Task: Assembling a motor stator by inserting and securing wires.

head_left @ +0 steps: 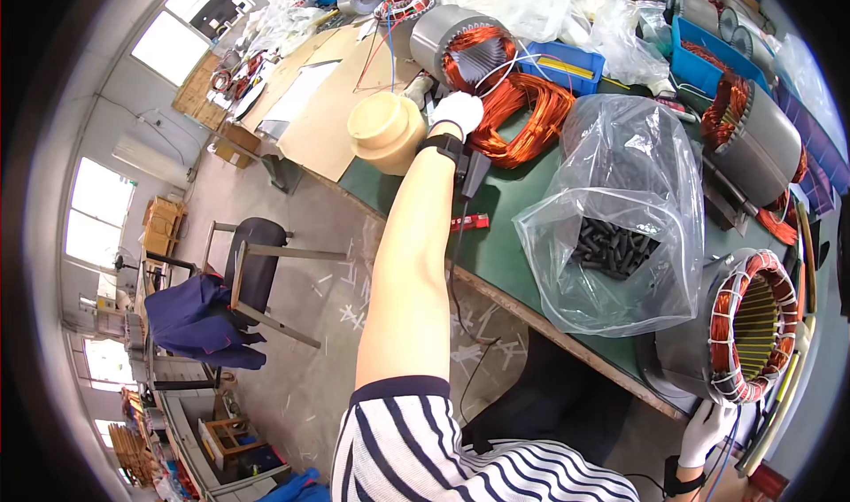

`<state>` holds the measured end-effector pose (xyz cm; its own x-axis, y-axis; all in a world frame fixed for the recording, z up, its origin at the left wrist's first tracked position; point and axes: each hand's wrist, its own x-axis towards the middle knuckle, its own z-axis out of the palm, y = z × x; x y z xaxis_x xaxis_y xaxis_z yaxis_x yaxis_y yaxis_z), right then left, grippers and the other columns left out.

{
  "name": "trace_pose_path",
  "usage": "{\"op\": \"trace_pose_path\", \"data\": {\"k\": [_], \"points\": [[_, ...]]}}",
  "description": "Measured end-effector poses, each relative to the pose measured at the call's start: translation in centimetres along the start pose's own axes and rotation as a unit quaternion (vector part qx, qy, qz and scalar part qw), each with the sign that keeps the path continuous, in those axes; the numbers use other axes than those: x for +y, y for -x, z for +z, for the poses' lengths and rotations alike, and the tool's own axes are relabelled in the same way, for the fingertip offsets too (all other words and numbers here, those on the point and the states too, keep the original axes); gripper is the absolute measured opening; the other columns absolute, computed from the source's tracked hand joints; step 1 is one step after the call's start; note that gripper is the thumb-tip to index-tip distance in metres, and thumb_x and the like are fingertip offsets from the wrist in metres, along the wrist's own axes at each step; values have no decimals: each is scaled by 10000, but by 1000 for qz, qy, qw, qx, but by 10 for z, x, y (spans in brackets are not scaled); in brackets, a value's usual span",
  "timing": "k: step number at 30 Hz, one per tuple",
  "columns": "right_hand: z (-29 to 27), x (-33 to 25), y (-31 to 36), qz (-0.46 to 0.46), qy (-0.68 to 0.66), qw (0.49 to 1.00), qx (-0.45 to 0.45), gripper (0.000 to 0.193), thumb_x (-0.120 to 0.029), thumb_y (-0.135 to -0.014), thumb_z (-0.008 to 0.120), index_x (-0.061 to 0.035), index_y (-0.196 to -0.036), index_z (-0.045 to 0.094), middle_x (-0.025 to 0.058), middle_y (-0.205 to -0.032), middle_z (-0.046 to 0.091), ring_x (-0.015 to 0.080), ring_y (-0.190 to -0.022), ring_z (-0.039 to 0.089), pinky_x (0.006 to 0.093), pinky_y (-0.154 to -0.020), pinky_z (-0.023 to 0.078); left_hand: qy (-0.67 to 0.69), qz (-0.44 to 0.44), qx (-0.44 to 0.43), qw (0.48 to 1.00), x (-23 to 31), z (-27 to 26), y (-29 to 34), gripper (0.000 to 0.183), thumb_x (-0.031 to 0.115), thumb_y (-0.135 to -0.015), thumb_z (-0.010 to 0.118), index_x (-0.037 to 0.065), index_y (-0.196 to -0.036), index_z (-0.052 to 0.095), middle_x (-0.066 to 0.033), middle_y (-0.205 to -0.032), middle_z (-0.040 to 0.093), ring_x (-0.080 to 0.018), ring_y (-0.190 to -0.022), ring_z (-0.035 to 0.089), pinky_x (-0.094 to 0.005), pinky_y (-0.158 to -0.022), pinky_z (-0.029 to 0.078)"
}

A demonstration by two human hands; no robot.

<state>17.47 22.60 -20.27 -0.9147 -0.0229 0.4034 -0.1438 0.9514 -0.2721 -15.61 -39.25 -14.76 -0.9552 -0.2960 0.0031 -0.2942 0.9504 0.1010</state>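
Note:
My left arm reaches far across the bench, and my white-gloved left hand [457, 112] is beside a cream-coloured plastic container [387, 132] and a loose bundle of copper wire coils [522, 117]. Its fingers look curled, but what they hold, if anything, is hidden. Just beyond lies a grey motor stator [443, 42] with copper windings in its bore. At the lower right, my gloved right hand [707, 433] is under the rim of a second stator [686, 338], whose windings are laced with white cord. Blue and dark wires run beside that hand, and its fingertips are hidden.
A clear plastic bag [611, 183] of short black tubes [613, 245] stands mid-bench. Another wound stator [761, 143] and blue bins [708, 59] are at the right. A red box [470, 222] lies near the bench edge. A chair [257, 245] stands left; white scraps litter the floor.

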Motion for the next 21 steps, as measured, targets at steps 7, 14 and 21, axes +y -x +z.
{"op": "trace_pose_path", "data": {"k": [7, 14, 21], "points": [[-8, -1, -1, -10, 58, 998, 5, 239, -52, -878, 524, 24, -1097, 580, 224, -1048, 573, 397, -958, 538, 442, -833, 419, 32, -42, -79, 995, 24, -13, 26, 591, 419, -935, 243, 8, -1163, 600, -216, -1234, 557, -371, -1151, 532, -443, -1005, 385], [-10, -8, 0, 60, 22, 998, -12, 221, -27, -800, 568, 69, -997, 598, 261, -1072, 555, 468, -1018, 494, 544, -909, 372, 40, -164, 55, 984, 41, -33, 22, 305, 233, -843, 524, 56, -1030, 687, -178, -1131, 636, -310, -1053, 620, -413, -868, 505], [14, 14, 15, 147, -194, 968, 62, 287, -43, -785, 587, 27, -1062, 606, 244, -1119, 554, 434, -1077, 506, 491, -970, 360, -69, -189, 9, 979, 10, -27, -3, 317, 254, -866, 547, 82, -1104, 666, -139, -1197, 618, -299, -1119, 592, -432, -904, 485]]}}
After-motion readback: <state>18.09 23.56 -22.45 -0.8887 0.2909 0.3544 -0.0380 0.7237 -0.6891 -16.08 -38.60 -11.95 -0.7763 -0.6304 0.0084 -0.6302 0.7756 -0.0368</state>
